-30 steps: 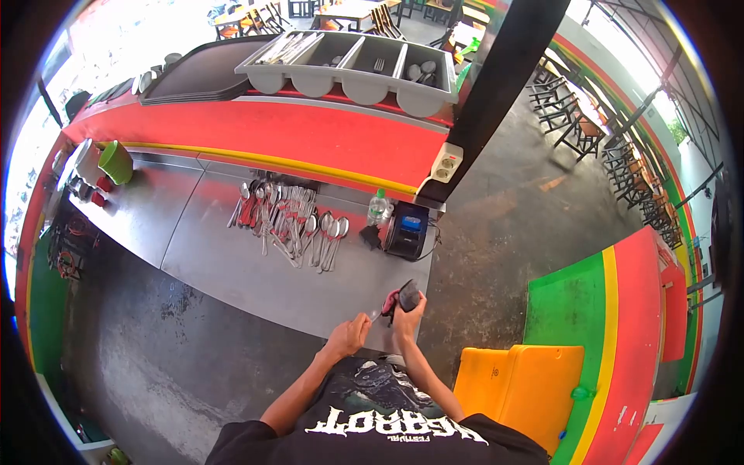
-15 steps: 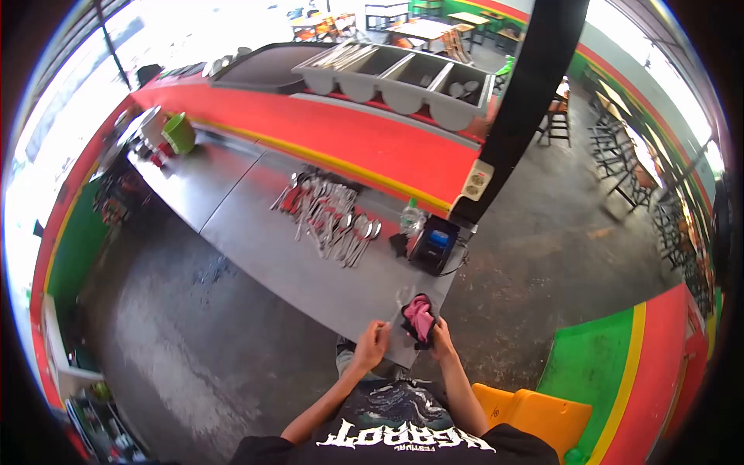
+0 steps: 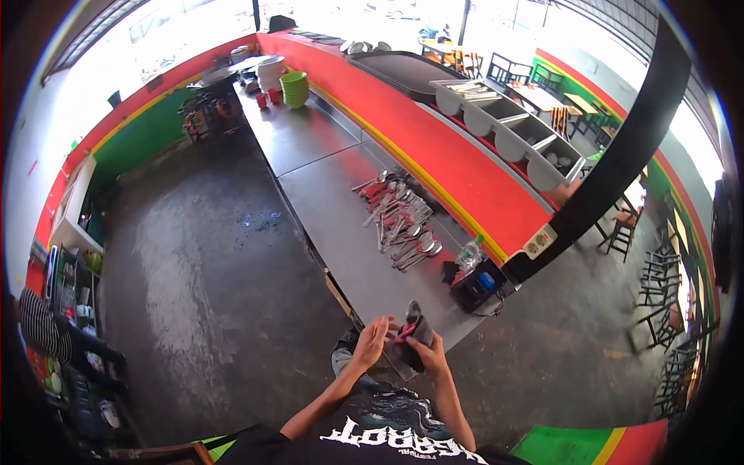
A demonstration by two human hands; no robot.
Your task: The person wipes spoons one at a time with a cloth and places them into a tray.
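Observation:
My right hand [image 3: 431, 354] is closed around a dark cloth [image 3: 421, 335] with a pink part showing. A spoon [image 3: 413, 311] sticks up out of the cloth, its bowl at the top; its handle is hidden. Just left of the cloth is my left hand [image 3: 373, 341], its fingers extended and its thumb apart, with nothing visible in it. Both hands are over the near end of the metal counter [image 3: 325, 186]. Farther up the counter lies a spread-out pile of spoons and forks [image 3: 399, 221], some with red handles.
By the pile stand a clear bottle [image 3: 470, 254] and a black device [image 3: 477, 291] with a cable. Green bowls [image 3: 294, 89] sit at the far end. A red ledge [image 3: 434, 147] carries a grey cutlery bin [image 3: 504, 128]. Someone in a striped top [image 3: 43, 318] is at far left.
My view has turned left, bringing the striped-top person into sight. A spoon now shows in the cloth at my right hand. My left hand has gone from curled to more extended, closer to the cloth.

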